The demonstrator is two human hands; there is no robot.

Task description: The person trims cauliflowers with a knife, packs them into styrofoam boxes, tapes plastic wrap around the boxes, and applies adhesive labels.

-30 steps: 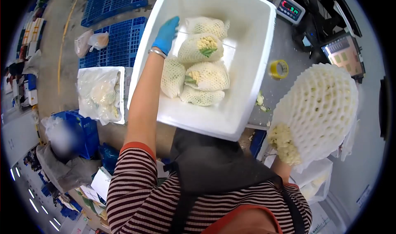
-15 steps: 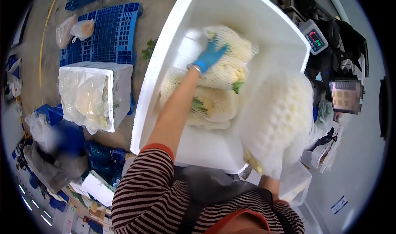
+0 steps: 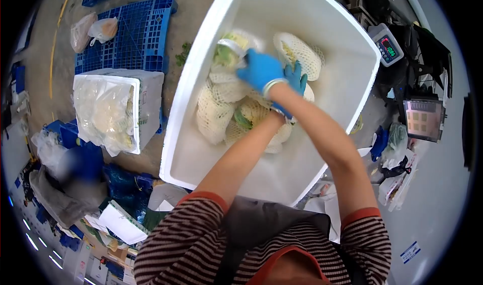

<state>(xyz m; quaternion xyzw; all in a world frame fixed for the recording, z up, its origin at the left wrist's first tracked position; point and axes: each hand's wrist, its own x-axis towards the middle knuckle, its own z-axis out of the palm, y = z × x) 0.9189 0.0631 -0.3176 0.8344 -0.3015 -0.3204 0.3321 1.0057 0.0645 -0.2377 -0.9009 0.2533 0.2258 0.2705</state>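
Note:
A large white foam box (image 3: 201, 43) holds several cauliflowers in white foam netting. My arms cross inside it. My right hand (image 3: 261, 71), in a blue glove, presses against a netted cauliflower (image 3: 229, 56) at the box's upper left; its fingers look closed on it, though motion blurs them. Under my right wrist reaches my left hand (image 3: 296, 81), also gloved, its fingers apart. They rest beside another netted cauliflower (image 3: 301, 56) to the right. A further netted cauliflower (image 3: 214, 116) lies by the left wall, and one with a green leaf (image 3: 246, 115) sits in the middle, partly hidden by my left arm.
To the left, a second foam box (image 3: 151, 104) with plastic-covered contents stands by a blue pallet (image 3: 136, 33) bearing bagged items. A scale display (image 3: 388, 49) and a screen (image 3: 423, 118) stand to the right. Leaves (image 3: 183, 55) lie on the floor.
My right hand has brought its netted load from the right side into the box, crossing over my left arm. My left hand has shifted right, and the scale display reads differently.

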